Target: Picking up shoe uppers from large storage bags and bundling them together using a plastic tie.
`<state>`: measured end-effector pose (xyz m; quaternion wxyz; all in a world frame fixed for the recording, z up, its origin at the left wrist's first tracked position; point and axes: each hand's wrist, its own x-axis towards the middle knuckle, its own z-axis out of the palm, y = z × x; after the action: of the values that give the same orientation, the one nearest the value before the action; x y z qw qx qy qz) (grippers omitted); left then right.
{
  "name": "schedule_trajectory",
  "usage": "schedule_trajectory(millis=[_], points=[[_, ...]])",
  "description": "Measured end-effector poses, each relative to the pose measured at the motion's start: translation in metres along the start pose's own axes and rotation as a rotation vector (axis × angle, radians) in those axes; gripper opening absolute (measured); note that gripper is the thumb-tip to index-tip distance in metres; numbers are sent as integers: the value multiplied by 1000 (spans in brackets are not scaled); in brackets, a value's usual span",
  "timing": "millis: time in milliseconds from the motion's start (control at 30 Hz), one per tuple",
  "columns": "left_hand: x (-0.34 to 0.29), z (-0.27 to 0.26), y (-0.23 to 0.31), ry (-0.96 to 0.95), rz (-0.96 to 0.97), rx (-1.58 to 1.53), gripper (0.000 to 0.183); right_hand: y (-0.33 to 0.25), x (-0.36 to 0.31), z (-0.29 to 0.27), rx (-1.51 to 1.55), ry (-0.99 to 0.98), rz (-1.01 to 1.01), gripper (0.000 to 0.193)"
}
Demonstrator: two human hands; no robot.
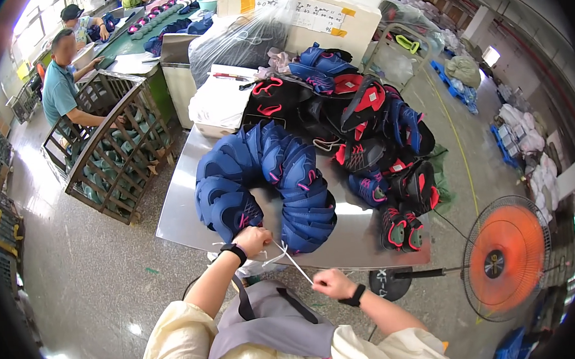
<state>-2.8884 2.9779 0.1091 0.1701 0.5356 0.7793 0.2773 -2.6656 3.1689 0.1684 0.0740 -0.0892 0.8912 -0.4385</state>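
A chain of nested blue shoe uppers (290, 154) with pink trim curves in a horseshoe on the metal table (183, 215). At its near opening a white cord (297, 263) is drawn out, with loose loops around its middle. My left hand (253, 241) is closed at the near left end of the chain, where the cord meets its fingers. Lower and to the right, my right hand (334, 284) pinches the cord's other end, which runs taut and slanting between both hands. What lies inside my left fist is mostly hidden.
Black-and-red shoe uppers (362, 106) are heaped at the table's right. White sheets (217, 108) and a plastic-wrapped bundle (237, 54) stand behind. An orange fan (506, 258) is at right. A co-worker (64, 88) reaches into a slatted crate (112, 160) at far left.
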Motion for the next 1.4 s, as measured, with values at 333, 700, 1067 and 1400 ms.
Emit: schedule_trajectory(millis=[333, 700, 1067, 1400], points=[[3, -1, 4, -146, -130, 145, 13, -15, -52, -20, 38, -104, 122, 18], [-12, 17, 42, 120, -456, -336, 28, -37, 59, 5, 62, 168, 198, 39], [-68, 10, 12, 227, -235, 14, 23, 33, 82, 55, -578, 368, 198, 11], [-92, 19, 50, -148, 125, 215, 14, 60, 32, -31, -635, 447, 202, 20]])
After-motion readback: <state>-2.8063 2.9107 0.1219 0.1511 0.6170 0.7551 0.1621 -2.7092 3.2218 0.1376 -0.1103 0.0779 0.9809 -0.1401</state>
